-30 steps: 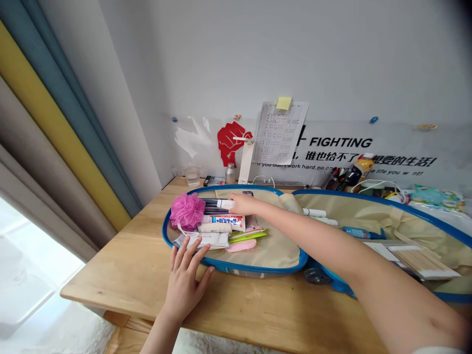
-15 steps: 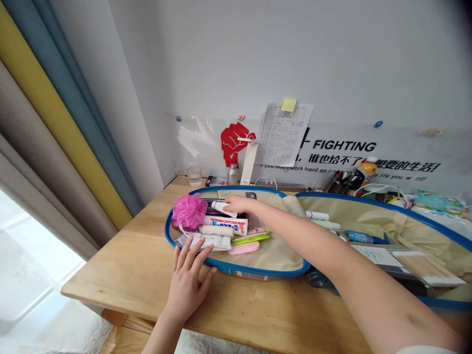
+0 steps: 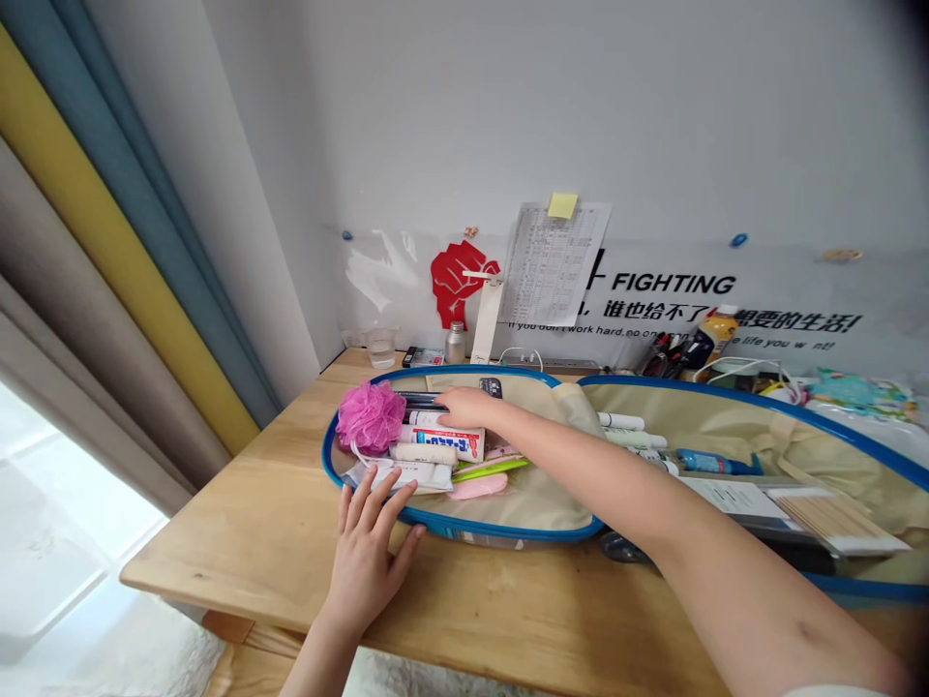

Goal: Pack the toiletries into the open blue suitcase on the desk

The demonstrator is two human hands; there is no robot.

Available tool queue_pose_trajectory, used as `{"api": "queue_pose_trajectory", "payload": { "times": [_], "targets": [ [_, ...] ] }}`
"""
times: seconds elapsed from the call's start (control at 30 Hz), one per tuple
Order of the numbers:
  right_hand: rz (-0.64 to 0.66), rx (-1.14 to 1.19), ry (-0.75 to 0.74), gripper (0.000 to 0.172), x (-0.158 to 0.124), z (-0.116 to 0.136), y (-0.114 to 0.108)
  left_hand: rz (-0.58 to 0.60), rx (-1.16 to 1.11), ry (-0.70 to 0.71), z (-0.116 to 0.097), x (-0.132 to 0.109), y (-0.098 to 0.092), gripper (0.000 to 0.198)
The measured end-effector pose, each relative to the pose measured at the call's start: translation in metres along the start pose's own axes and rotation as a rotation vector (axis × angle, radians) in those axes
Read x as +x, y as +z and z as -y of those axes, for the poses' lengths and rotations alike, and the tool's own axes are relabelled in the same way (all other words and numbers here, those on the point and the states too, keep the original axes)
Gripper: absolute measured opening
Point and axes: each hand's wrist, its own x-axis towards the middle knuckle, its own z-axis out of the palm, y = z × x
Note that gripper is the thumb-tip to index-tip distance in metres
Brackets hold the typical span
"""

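Observation:
My right hand (image 3: 465,407) reaches into the left half of an open, blue-rimmed toiletry bag (image 3: 544,513). Its fingers are closed at the right end of a white tube (image 3: 423,419), partly covering it, beside dark slim packages (image 3: 419,399). Below the tube lie a toothpaste box (image 3: 454,442), a cream-coloured roll (image 3: 425,453) and a white packet (image 3: 417,476). A pink bath puff (image 3: 370,418) fills the left end. Green (image 3: 494,469) and pink (image 3: 479,486) slim items lie to the right. My left hand (image 3: 374,542) is spread open, fingertips at the bag's front rim by the white packet.
The bag's right half holds white tubes (image 3: 622,422), a blue tube (image 3: 715,463) and a pack of cotton swabs (image 3: 834,518). Behind stand a glass of water (image 3: 381,347), a small silver bottle (image 3: 455,343), a white lamp (image 3: 486,319) and an orange bottle (image 3: 715,334).
The white tube has moved down and left, and now lies against the top of the toothpaste box. My right hand has lowered with it. My left hand stays in place.

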Motion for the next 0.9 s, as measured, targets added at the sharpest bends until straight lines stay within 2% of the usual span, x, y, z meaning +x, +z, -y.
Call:
{"api": "queue_pose_trajectory", "payload": {
  "times": [0.07, 0.13, 0.23, 0.33, 0.43, 0.57, 0.73, 0.9],
  "targets": [
    [-0.051, 0.006, 0.019, 0.04, -0.006, -0.01, -0.011, -0.005, 0.01, 0.008, 0.0, 0.001, -0.001, 0.04],
    [-0.102, 0.015, 0.068, 0.036, -0.016, -0.031, -0.026, -0.01, 0.017, 0.019, 0.0, 0.001, -0.001, 0.04],
    [-0.171, 0.018, 0.179, 0.032, -0.044, -0.08, -0.049, -0.023, 0.017, 0.032, 0.0, 0.002, -0.002, 0.04],
    [-0.172, 0.022, 0.296, 0.029, -0.085, -0.136, -0.06, -0.039, 0.005, 0.028, 0.0, 0.002, -0.001, 0.04],
    [-0.092, 0.049, 0.372, 0.019, -0.128, -0.181, -0.049, -0.042, -0.002, 0.029, 0.0, 0.001, 0.0, 0.04],
    [0.009, 0.088, 0.416, 0.014, -0.172, -0.215, -0.016, -0.038, -0.002, 0.041, 0.001, 0.001, 0.001, 0.041],
    [0.122, 0.159, 0.384, 0.019, -0.198, -0.231, 0.015, -0.034, -0.005, 0.025, 0.0, 0.001, 0.001, 0.043],
    [0.242, 0.14, 0.37, 0.027, -0.2, -0.231, 0.029, -0.03, -0.01, 0.009, 0.001, 0.0, 0.002, 0.044]
  ]
}}
